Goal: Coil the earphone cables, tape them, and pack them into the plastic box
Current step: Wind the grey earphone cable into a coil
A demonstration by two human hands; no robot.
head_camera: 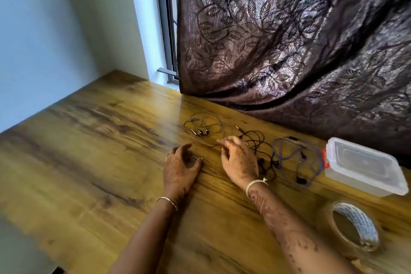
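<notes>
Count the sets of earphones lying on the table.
3. A grey set lies farthest left, beyond the hands. A black set lies beside the right hand, partly hidden by it. A purple set lies next to the plastic box. All are loose, uncoiled.

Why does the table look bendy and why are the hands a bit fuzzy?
In the head view, the wide-angle lens curves the wooden table edges; both the left hand and right hand look slightly smeared, likely motion blur; daylight from the window puts a pale sheen on the tabletop; the clear plastic box stays fairly sharp.
</notes>
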